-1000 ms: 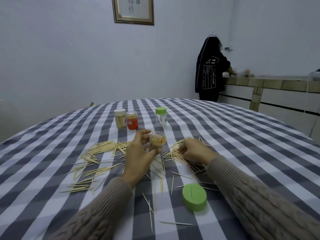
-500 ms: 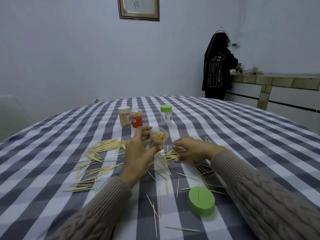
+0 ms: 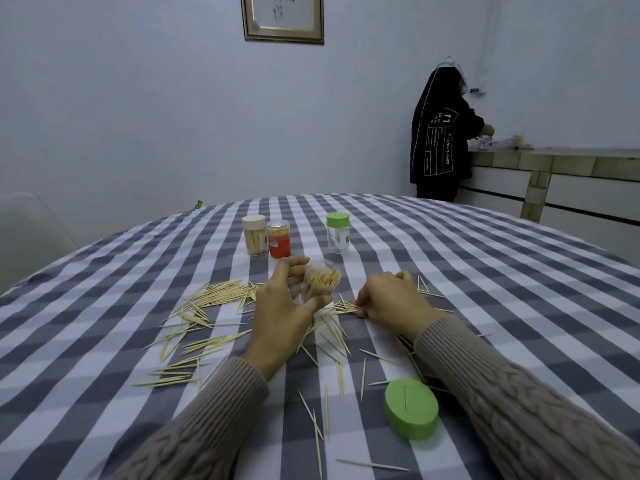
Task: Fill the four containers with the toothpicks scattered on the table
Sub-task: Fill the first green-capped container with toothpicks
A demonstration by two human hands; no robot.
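Tilting toward the camera, an open clear container (image 3: 322, 280) packed with toothpicks is held in the curled fingers of the left hand (image 3: 282, 308). The right hand (image 3: 388, 299) is lowered onto scattered toothpicks (image 3: 207, 299) on the checked tablecloth (image 3: 485, 271), fingertips pinched on a few. A green lid (image 3: 411, 408) lies near the right sleeve. Three capped containers (image 3: 277, 237) are stood farther back.
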